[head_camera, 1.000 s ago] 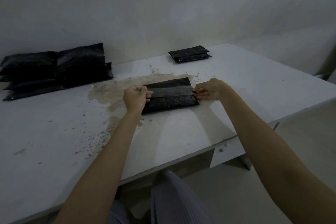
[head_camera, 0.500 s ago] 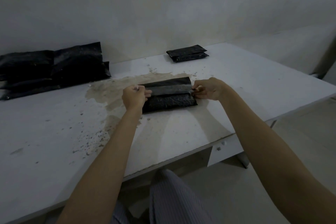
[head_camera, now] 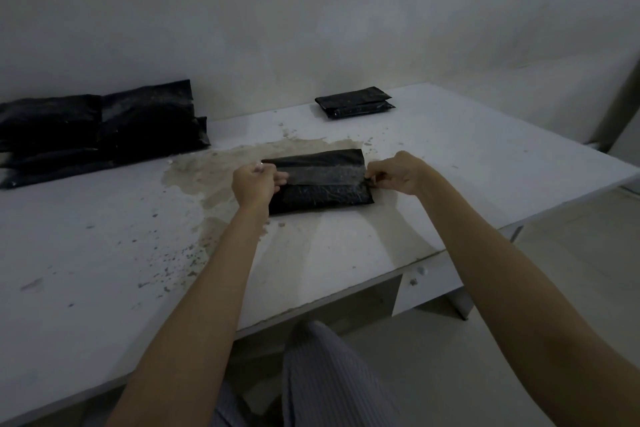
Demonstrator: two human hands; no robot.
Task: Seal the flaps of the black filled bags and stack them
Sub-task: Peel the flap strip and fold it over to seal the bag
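Black bag (head_camera: 320, 189) flat mid-surface (head_camera: 485, 163) on stain. Left hand (head_camera: 254, 184) pinching flap (head_camera: 322, 174) at bag's left end, right hand (head_camera: 398, 174) pinching right end. Two-bag stack (head_camera: 355, 102) near far edge.

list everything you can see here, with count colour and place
bag being sealed: 1, black, table centre, between the hands
tape strip: 1, clear, stretched across that bag
small stack of bags: 2, black, far side by the wall
big pile of bags: count unclear, black, far left by the wall
stain: 1, tan, around the centre bag
table: 1, white
wall: grey-white, behind
left hand: pinches tape's left end
right hand: pinches tape's right end
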